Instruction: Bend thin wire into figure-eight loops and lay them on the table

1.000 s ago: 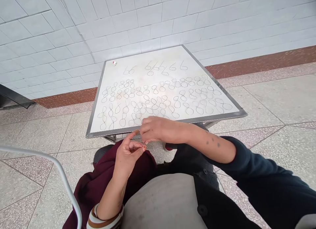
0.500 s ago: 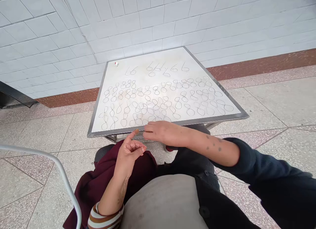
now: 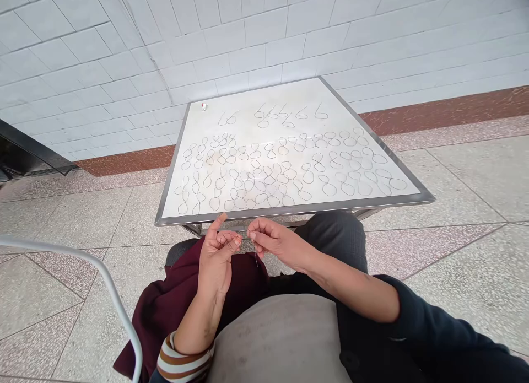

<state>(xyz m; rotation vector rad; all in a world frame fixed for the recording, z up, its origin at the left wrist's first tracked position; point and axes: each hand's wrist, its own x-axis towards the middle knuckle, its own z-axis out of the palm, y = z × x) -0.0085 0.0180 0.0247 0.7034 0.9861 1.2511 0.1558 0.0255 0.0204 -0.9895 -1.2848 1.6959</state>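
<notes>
**Q: Locate the item in hand.**
A: A fine strand point(image 3: 257, 259) hangs from my right hand point(image 3: 273, 243), above my lap and in front of the table edge. It is too thin to tell whether it is wire or thread. No formed loop shows in it.

**Q: State the hand positions.**
A: The hands are apart, with a narrow gap between them. My right thumb and forefinger pinch the strand at their tips. My left hand point(image 3: 218, 252) stands just beside it, index finger raised and other fingers curled. I cannot tell whether it holds the strand.

**Q: What is complete?**
A: On the steel-edged white table point(image 3: 289, 211), rows of thin dark figure-eight loops point(image 3: 268, 173) cover the front and middle of the top. Most show two closed lobes.

**Q: What remains open?**
A: The back row consists of six-shaped loops point(image 3: 289, 114), each with one closed lobe and one open tail. Their second lobes are not formed.

**Q: List the surroundings.**
A: A small white-and-red object point(image 3: 204, 106) sits at the table's back left corner. Maroon cloth point(image 3: 173, 300) lies across my lap. A white metal chair rail point(image 3: 82, 259) curves at lower left. Beyond are a white tiled wall point(image 3: 248, 41) and a terrazzo floor point(image 3: 454, 190).
</notes>
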